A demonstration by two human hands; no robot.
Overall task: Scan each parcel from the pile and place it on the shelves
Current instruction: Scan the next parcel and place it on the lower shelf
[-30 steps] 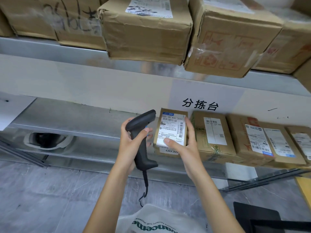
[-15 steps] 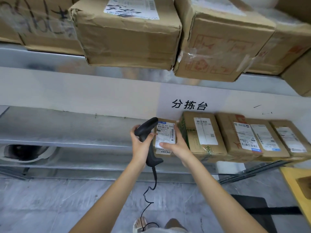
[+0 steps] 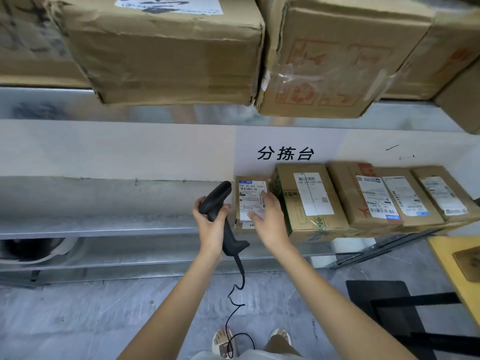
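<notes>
A small brown parcel [image 3: 250,196] with a white label lies on the lower metal shelf [image 3: 104,224], at the left end of a row of boxes. My right hand [image 3: 270,219] rests on its top with the fingers fairly straight, thumb near the label's lower edge. To the left of the parcel, my left hand [image 3: 211,224] grips a black barcode scanner [image 3: 220,201] by its handle. The scanner's head points up and to the right, close beside the parcel. Its cable [image 3: 239,289] hangs down toward the floor.
Several labelled boxes [image 3: 309,201] fill the lower shelf to the parcel's right. Large cartons [image 3: 161,53] overhang the upper shelf. The lower shelf's left part is bare metal. A yellow table [image 3: 446,255] and a black frame [image 3: 389,302] stand at the right.
The parcel went from held in front of the shelf onto the lower shelf beside the row of boxes. My right hand's grip has loosened to lie on it. The scanner stayed beside it.
</notes>
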